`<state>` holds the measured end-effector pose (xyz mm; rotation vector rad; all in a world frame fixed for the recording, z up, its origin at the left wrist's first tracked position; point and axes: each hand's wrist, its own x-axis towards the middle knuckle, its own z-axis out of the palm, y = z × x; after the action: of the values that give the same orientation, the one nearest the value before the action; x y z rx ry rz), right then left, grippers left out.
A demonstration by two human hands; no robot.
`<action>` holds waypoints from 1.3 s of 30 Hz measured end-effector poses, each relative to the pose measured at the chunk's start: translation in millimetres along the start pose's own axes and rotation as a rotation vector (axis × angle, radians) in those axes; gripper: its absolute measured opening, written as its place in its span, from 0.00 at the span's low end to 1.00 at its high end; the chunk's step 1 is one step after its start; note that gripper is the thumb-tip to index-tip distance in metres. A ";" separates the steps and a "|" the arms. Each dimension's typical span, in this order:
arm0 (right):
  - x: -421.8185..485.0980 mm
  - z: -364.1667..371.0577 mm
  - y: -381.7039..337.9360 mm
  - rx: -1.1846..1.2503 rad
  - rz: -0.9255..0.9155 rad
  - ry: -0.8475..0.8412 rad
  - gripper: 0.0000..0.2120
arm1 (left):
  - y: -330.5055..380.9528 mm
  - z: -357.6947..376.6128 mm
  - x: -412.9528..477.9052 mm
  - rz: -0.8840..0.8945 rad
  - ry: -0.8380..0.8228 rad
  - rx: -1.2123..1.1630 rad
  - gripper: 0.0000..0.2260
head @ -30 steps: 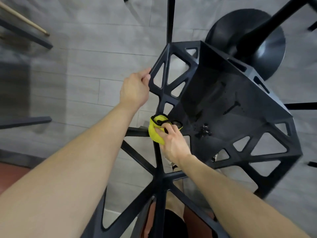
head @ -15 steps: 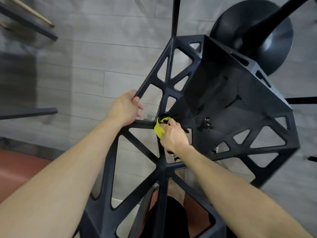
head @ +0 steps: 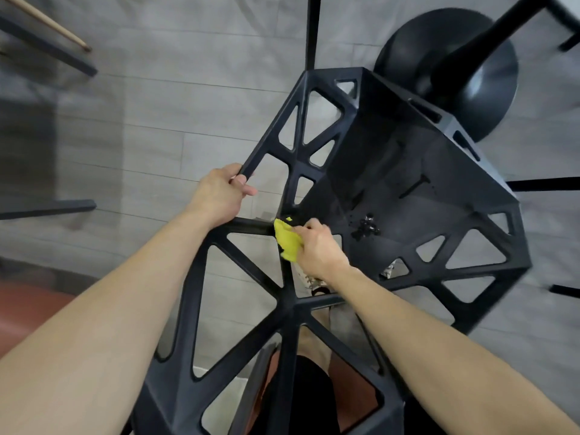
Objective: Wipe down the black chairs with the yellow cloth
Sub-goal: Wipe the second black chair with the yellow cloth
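A black chair (head: 408, 189) with an open triangular lattice frame fills the centre, seen from above. My left hand (head: 219, 196) grips a slanted strut at the left edge of its backrest. My right hand (head: 317, 249) is closed on a bunched yellow cloth (head: 287, 241), pressing it against the junction where the backrest struts meet the seat's rear corner. Part of the cloth is hidden under my fingers.
A round black pedestal table base (head: 448, 73) stands behind the chair at upper right. Dark furniture legs (head: 47, 208) and a wooden stick (head: 50, 23) lie at the left on grey floor tiles. My legs and a shoe (head: 317, 285) show through the lattice.
My left hand slid down the strut from the upper corner toward me. My right hand and the cloth shifted slightly along the junction, with more cloth showing now. The view moved closer over the backrest.
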<state>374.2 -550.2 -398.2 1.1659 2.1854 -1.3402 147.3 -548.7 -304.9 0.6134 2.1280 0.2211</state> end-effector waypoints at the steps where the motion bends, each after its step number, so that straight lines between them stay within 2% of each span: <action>1: 9.1 -9.8 6.2 -0.066 0.032 0.161 0.22 | -0.8 2.0 0.3 0.009 0.018 0.011 0.14; 3: 29.2 -25.3 8.9 -0.145 0.125 0.397 0.27 | -2.0 6.5 0.8 0.028 0.049 0.040 0.14; 4: 33.1 -23.9 7.9 -0.169 0.139 0.404 0.30 | -2.6 8.7 0.7 0.031 0.063 0.046 0.14; 6: 19.8 -0.2 10.9 -0.176 0.093 0.273 0.32 | -2.2 12.5 -0.4 0.037 0.087 0.043 0.14; 9: -5.8 25.7 27.7 -0.246 -0.098 0.036 0.28 | 1.1 15.5 -2.7 0.024 0.116 0.073 0.14; 10: -0.3 23.1 31.3 -0.253 -0.107 0.024 0.28 | 2.2 16.5 -4.4 0.024 0.120 0.087 0.14; 13: 24.6 8.4 29.2 -0.222 -0.046 0.223 0.26 | 4.5 17.3 -4.4 0.037 0.139 0.142 0.13; 14: 26.5 7.1 29.1 -0.214 -0.054 0.239 0.26 | 4.3 17.1 -4.3 0.040 0.146 0.154 0.13; 18: 0.1 3.1 46.5 -0.314 -0.091 -0.059 0.25 | 4.1 18.4 -3.3 0.029 0.174 0.194 0.13; 20: -10.1 -19.5 57.4 -0.208 -0.039 -0.126 0.24 | 5.9 18.7 -3.8 0.022 0.189 0.190 0.13; 24: -48.5 -66.7 60.9 0.170 0.108 0.099 0.31 | 9.7 14.4 -4.0 0.011 0.208 0.247 0.13; 26: -70.2 -88.9 61.4 0.348 0.214 0.148 0.28 | 13.2 17.5 -12.0 0.043 0.286 0.334 0.13; 29: -92.6 -122.9 67.4 0.634 0.343 0.164 0.23 | 29.0 37.7 -50.2 0.219 0.464 0.392 0.20; 30: -98.2 -134.8 71.3 0.689 0.358 0.150 0.20 | 36.1 49.8 -65.3 0.301 0.435 0.360 0.23; 31: -103.2 -146.6 75.6 0.736 0.356 0.109 0.16 | 44.0 64.1 -79.1 0.367 0.318 0.274 0.26; 32: -108.1 -157.9 80.7 0.795 0.348 0.048 0.13 | 53.6 79.3 -91.9 0.390 0.126 0.137 0.30; 34: -117.0 -180.6 90.6 0.917 0.318 -0.102 0.13 | 72.5 109.2 -115.5 0.328 -0.257 -0.165 0.33; 35: -119.4 -191.0 95.4 0.944 0.301 -0.162 0.14 | 80.7 122.9 -123.3 0.300 -0.335 -0.281 0.30; 37: -126.1 -209.3 107.4 0.846 0.272 -0.174 0.15 | 96.0 148.4 -135.3 0.275 -0.275 -0.399 0.18; 39: -133.4 -225.4 121.4 0.604 0.224 -0.085 0.16 | 110.5 167.6 -149.0 0.245 -0.166 -0.402 0.10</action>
<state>581.0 -394.1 -271.0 1.4633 1.5665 -1.9667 392.5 -539.4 -256.8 0.6259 1.7776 0.6911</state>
